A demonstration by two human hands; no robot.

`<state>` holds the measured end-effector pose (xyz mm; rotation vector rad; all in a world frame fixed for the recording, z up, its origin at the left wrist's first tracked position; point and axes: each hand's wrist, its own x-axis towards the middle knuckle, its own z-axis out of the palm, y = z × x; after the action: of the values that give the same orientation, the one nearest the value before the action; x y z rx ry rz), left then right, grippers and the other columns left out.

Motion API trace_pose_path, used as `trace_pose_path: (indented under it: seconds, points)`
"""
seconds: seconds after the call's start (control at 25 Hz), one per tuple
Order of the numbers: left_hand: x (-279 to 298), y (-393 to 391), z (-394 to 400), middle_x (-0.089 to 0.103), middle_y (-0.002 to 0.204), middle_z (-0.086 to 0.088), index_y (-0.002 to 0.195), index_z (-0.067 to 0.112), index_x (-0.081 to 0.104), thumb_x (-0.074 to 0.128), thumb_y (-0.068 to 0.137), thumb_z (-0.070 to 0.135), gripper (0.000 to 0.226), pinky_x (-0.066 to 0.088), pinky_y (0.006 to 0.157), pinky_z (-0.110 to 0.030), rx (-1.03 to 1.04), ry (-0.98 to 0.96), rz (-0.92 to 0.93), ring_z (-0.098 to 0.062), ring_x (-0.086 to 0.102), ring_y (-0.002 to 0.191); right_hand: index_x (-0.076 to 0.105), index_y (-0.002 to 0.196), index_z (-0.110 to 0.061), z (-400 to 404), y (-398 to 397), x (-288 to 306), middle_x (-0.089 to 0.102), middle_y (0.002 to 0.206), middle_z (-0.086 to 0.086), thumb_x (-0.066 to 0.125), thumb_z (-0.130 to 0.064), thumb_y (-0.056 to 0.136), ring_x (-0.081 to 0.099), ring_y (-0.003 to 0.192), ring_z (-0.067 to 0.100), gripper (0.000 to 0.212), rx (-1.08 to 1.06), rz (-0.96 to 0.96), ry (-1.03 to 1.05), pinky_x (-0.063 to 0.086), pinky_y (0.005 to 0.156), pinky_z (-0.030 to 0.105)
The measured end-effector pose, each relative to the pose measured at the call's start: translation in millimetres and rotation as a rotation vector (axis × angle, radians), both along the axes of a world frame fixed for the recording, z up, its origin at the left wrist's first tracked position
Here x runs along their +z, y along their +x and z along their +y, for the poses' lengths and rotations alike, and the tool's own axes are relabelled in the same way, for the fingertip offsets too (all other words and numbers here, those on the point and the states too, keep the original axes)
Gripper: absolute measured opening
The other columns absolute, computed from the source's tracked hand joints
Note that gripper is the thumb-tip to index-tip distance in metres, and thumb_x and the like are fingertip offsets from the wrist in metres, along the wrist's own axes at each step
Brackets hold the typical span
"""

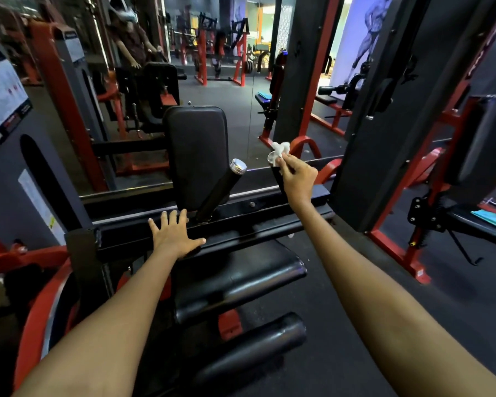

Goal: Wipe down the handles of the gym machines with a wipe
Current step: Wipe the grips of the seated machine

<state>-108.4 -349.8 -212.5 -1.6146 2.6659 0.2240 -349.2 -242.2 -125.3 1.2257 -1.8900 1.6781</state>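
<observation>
Two black handles with chrome end caps rise from the black crossbar (pixel 241 224) of a gym machine. The left handle (pixel 221 187) stands bare, tilted up to the right. My right hand (pixel 297 176) grips the top of the right handle (pixel 278 179) with a crumpled white wipe (pixel 279 150) bunched over its cap; most of that handle is hidden by my hand. My left hand (pixel 173 234) rests flat on the crossbar, fingers spread, just left of the left handle's base.
A black back pad (pixel 196 150) stands behind the handles, with a seat pad (pixel 241 276) and roller pad (pixel 255 345) below. A dark weight-stack column (pixel 384 138) rises to the right. A mirror behind shows red and black machines. Dark floor lies at the lower right.
</observation>
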Motion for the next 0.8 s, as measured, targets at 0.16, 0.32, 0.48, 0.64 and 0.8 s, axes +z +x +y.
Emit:
trace_pose_path:
  seconds: [0.16,0.32,0.48,0.64,0.8]
  points:
    - [10.3,-15.9,29.4,-0.002,0.159,-0.012,0.152,0.01,0.005,0.056,0.082,0.063,0.101,0.002,0.117,-0.051,0.116,0.078,0.047,-0.032,-0.005,0.146,0.067,0.067,0.002,15.4,-16.7,-10.1,0.061,0.059,0.013,0.065,-0.007,0.082,0.054,0.055,0.018,0.018,-0.004,-0.037,0.227,0.036,0.054,0.03]
    - [13.5,-70.0,93.4,0.012,0.156,-0.015,0.147,0.008,0.022,0.056,0.083,0.061,0.09,0.011,0.116,-0.051,0.201,0.026,0.025,-0.034,0.008,0.144,0.071,0.074,-0.001,58.1,-42.8,-21.6,0.068,0.07,0.015,0.067,-0.016,0.083,0.063,0.068,0.025,0.018,0.081,-0.094,0.414,0.043,0.065,0.034]
    - [11.3,-128.5,155.0,0.027,0.144,-0.01,0.139,0.013,0.039,0.056,0.081,0.063,0.079,0.024,0.112,-0.047,0.173,0.116,-0.05,-0.03,0.028,0.134,0.05,0.062,-0.008,119.0,-78.1,-39.6,0.057,0.072,0.01,0.057,-0.025,0.09,0.053,0.071,0.025,0.034,0.021,-0.238,0.472,0.032,0.061,0.028]
    - [3.9,-185.8,214.9,0.028,0.143,-0.01,0.137,0.011,0.045,0.054,0.083,0.063,0.075,0.027,0.108,-0.043,0.039,0.154,-0.067,-0.028,0.031,0.132,0.036,0.055,-0.016,186.6,-120.7,-51.2,0.05,0.086,0.005,0.058,-0.017,0.086,0.047,0.077,0.015,0.039,-0.005,-0.266,0.465,0.034,0.069,0.023]
    - [2.2,-236.6,260.1,0.032,0.142,-0.011,0.133,0.012,0.048,0.056,0.084,0.057,0.067,0.028,0.105,-0.039,-0.108,0.131,-0.029,-0.028,0.033,0.131,0.046,0.067,-0.007,237.8,-153.2,-56.6,0.048,0.062,0.003,0.058,-0.017,0.087,0.042,0.054,0.009,0.026,0.03,-0.392,0.457,0.035,0.046,0.012]
